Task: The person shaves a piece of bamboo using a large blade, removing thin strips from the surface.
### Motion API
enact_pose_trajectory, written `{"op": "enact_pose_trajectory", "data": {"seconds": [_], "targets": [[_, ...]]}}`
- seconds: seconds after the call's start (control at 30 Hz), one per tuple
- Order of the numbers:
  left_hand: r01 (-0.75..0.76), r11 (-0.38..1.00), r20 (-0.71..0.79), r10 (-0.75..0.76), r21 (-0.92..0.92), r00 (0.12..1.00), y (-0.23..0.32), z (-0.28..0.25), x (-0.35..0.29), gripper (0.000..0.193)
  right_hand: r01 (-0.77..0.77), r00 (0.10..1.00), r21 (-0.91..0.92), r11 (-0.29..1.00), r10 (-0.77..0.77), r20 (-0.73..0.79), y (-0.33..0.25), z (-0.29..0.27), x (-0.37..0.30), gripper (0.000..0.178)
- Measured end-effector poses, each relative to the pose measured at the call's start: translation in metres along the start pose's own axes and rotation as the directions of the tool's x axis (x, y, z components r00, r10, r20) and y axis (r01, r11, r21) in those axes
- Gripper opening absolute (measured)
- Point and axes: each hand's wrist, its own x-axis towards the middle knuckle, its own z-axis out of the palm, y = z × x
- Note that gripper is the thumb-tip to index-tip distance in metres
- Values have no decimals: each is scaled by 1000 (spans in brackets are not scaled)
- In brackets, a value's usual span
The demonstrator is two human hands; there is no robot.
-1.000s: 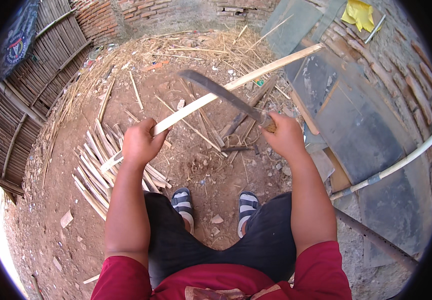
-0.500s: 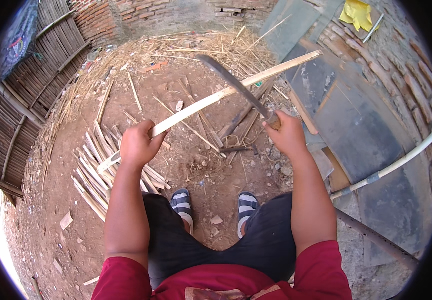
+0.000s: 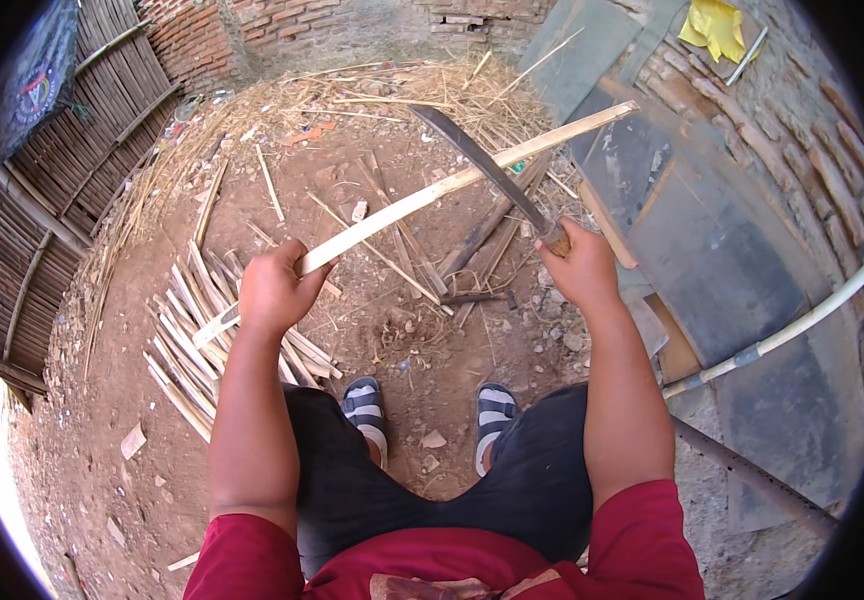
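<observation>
My left hand [image 3: 282, 288] is closed round a long pale strip of split bamboo [image 3: 392, 213]. The strip slants up to the far right, and its short near end sticks out past my wrist on the left. In my right hand [image 3: 580, 262] is the wooden handle of a machete [image 3: 467, 147]. Its dark, curved blade points to the far left and crosses the strip on the strip's right half. Blade and strip overlap in view, with the blade in front; whether the edge bites into the strip cannot be made out.
Several split strips [image 3: 187, 345] lie in a pile on the dirt by my left leg. Loose sticks [image 3: 482, 240] and straw [image 3: 352, 85] are scattered ahead. Dark flat panels [image 3: 717, 270] and a pale pipe [image 3: 812, 310] lie at right. A woven bamboo wall [image 3: 82, 160] stands at left.
My right hand has shifted slightly to the right and the machete blade has slid along the strip toward its far end. The left hand and the strip have barely moved.
</observation>
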Motion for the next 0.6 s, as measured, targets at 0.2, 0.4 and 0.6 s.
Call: {"op": "enact_pose_trajectory", "data": {"seconds": [0.2, 0.4, 0.6], "targets": [[26, 1000, 43, -26, -15, 999, 9, 2, -3, 33, 351, 936, -51, 935, -349, 52, -29, 19, -12, 32], [-5, 1000, 3, 5, 3, 1000, -2, -3, -1, 39, 185, 982, 3, 983, -185, 28, -14, 11, -4, 36], [-34, 999, -16, 34, 29, 999, 1, -1, 1, 33, 93, 990, -7, 996, -94, -109, 10, 10, 0, 43]]}}
